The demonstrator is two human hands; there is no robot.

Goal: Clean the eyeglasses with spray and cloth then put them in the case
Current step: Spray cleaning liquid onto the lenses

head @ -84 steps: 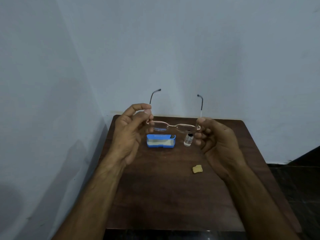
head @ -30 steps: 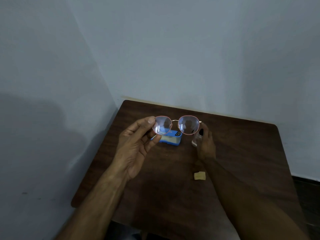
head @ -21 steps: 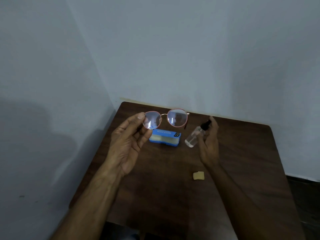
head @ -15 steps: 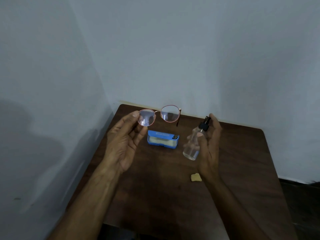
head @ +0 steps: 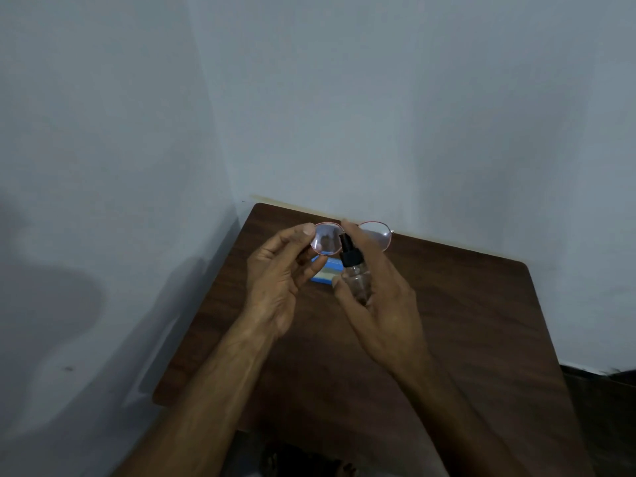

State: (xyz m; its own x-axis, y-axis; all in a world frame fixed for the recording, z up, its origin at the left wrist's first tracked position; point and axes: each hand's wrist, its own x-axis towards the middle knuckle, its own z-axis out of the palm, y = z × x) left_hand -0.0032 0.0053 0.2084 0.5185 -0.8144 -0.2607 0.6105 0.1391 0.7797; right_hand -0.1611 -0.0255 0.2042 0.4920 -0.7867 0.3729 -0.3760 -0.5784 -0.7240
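Eyeglasses (head: 325, 238) are held above the far end of the brown table (head: 475, 321), the left hand (head: 275, 287) pinching one lens rim. The right hand (head: 389, 304) grips the clear spray bottle (head: 358, 280) just before the lenses, forefinger over its black pump. The blue case (head: 321, 277) lies beneath.

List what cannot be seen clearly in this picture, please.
The case: head view, mostly hidden behind the left hand and the spray bottle; open or closed, cannot tell.
The eyeglasses: head view, temples hidden behind the lenses; the right hand covers part of one lens.
The spray bottle: head view, liquid level unreadable, too dim and blurred.
The cloth: not seen anywhere; perhaps under an arm.
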